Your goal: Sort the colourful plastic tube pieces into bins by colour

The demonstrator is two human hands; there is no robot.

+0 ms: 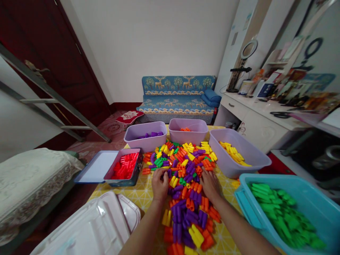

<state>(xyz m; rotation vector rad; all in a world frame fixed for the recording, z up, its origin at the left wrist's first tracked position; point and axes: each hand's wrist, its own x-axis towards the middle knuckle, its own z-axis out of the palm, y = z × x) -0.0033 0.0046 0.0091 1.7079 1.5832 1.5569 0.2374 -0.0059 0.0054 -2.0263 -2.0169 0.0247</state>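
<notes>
A loose pile of plastic tube-shaped toy pieces [196,208] in orange, purple, yellow and green covers the middle of the table. My left hand [160,184] is at the pile's left side with its fingers curled in. Anything inside those fingers is hidden. On the right side of the pile, my right hand [211,185] reaches forward with its fingers extended over the pieces. Its fingertips are beside an orange piece [199,171] and touch the pile. Whether they grip anything is not visible.
Three lavender tubs hold purple [128,136], orange [172,131] and yellow [255,163] pieces. An open tin [119,182] holds red ones, a turquoise tub [240,202] green ones. White lids [87,226] lie front left. Behind stand a sofa [177,102] and dresser [255,124].
</notes>
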